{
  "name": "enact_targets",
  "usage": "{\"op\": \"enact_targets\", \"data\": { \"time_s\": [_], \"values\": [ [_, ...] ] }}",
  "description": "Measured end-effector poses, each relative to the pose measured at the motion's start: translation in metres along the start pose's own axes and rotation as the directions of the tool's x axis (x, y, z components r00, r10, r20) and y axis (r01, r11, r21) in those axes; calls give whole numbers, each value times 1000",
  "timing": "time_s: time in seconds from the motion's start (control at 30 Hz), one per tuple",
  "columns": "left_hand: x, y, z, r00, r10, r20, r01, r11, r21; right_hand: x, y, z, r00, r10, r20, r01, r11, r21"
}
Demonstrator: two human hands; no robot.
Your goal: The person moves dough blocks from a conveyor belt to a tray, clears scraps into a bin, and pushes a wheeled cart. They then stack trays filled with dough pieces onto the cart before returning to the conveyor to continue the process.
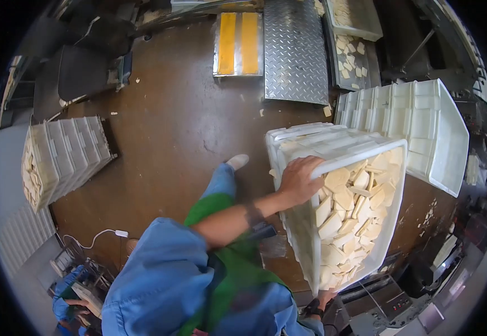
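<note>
My left arm reaches out across my front, its forearm bare below the blue sleeve and a dark band on the wrist, with my left hand (302,179) palm down and its fingers bent. My right hand (326,297) is lower in view, nearer my body, its wrist also banded and its fingers mostly hidden.

Two hands, one left hand (299,180) and one right hand (326,298), are holding one full tub (316,246). Too many pale chips (351,224) to count are filling it. Three stacks of tubs are showing: one left stack (71,159), one held stack (295,224) and one right stack (391,109). One far tub (366,32) is sitting apart. Two yellow stripes (249,45) are crossing one step (238,51). One bumpy plate (296,53), one white shoe (238,162) and one other person (67,297) are showing.
</note>
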State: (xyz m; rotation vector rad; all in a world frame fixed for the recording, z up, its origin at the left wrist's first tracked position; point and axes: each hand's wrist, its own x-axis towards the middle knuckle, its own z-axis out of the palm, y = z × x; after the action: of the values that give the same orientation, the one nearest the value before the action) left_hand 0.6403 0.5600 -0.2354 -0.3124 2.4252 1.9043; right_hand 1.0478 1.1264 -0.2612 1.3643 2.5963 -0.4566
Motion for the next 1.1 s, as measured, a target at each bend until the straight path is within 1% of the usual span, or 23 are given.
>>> {"op": "enact_targets", "data": {
  "time_s": [0.03,0.07,0.13,0.23,0.27,0.3,0.37,0.4,0.47,0.5,0.53,0.57,0.63,0.7,0.77,0.83,0.87,0.93,0.97,1.0,1.03,1.07,1.1],
  "values": [
    [-7,0,-5,1000,2,-12,-2,1000,-1,-4,-21,-3,999,31,-22,-28,991,130],
    [-15,-1,-9,1000,7,-25,-7,1000,0,3,-17,-5,1000,18,-21,-15,991,134],
    [-29,0,-19,998,-9,-61,9,1000,-12,20,-4,-3,994,-107,-30,111,975,191],
    [-58,-8,-33,991,-28,-129,24,999,-34,-13,-72,-25,996,-85,41,76,978,195],
    [-68,-9,-37,986,-51,-158,40,997,-72,-6,-71,-25,995,-97,40,85,971,223],
    [-79,-9,-40,978,-51,-200,42,998,-47,1,-71,-26,993,-108,39,95,963,252],
    [-96,-5,-32,954,-165,-249,141,984,-110,43,-50,-28,988,-139,62,104,914,392],
    [-108,-3,-34,937,-220,-272,191,973,-127,49,-50,-33,986,-156,63,118,909,400],
    [-133,-14,-58,930,-255,-264,211,960,-185,40,-63,-34,960,-266,91,227,924,309],
    [-144,-26,-65,917,-235,-321,152,953,-263,34,-71,-35,953,-291,84,270,943,195],
    [-157,-25,-78,901,-266,-342,168,942,-290,17,-89,-38,950,-303,79,281,936,212],
    [-170,-25,-92,885,-296,-359,183,931,-317,-5,-111,-43,941,-325,92,308,937,165],
    [-192,-40,-116,870,-269,-413,140,938,-316,-13,-124,-37,929,-362,81,355,930,91],
    [-216,-67,-141,844,-247,-476,115,950,-289,-27,-143,-36,907,-409,101,396,910,122],
    [-246,-60,-166,806,-291,-515,172,948,-266,-39,-169,-38,882,-456,114,440,887,143],
    [-274,-55,-188,735,-347,-582,229,936,-269,-50,-192,-38,859,-480,177,482,875,37],
    [-289,-62,-197,732,-348,-586,228,935,-271,-52,-200,-36,856,-485,178,487,873,36],
    [-320,-75,-222,698,-340,-631,204,938,-279,-57,-224,-27,781,-591,205,594,803,53],
    [-333,-78,-235,685,-336,-647,197,940,-280,-64,-239,-25,774,-586,241,594,803,43],
    [-349,-79,-247,639,-370,-674,226,928,-296,-67,-251,-17,761,-600,246,609,792,47],
    [-368,-82,-257,592,-406,-696,257,914,-315,-68,-260,-5,691,-683,235,693,719,53],
    [-386,-94,-267,581,-407,-704,255,913,-318,-67,-268,4,615,-757,221,766,640,60],
    [-403,-111,-278,538,-400,-743,240,917,-320,-80,-285,2,607,-764,218,773,632,62]
  ]
}}
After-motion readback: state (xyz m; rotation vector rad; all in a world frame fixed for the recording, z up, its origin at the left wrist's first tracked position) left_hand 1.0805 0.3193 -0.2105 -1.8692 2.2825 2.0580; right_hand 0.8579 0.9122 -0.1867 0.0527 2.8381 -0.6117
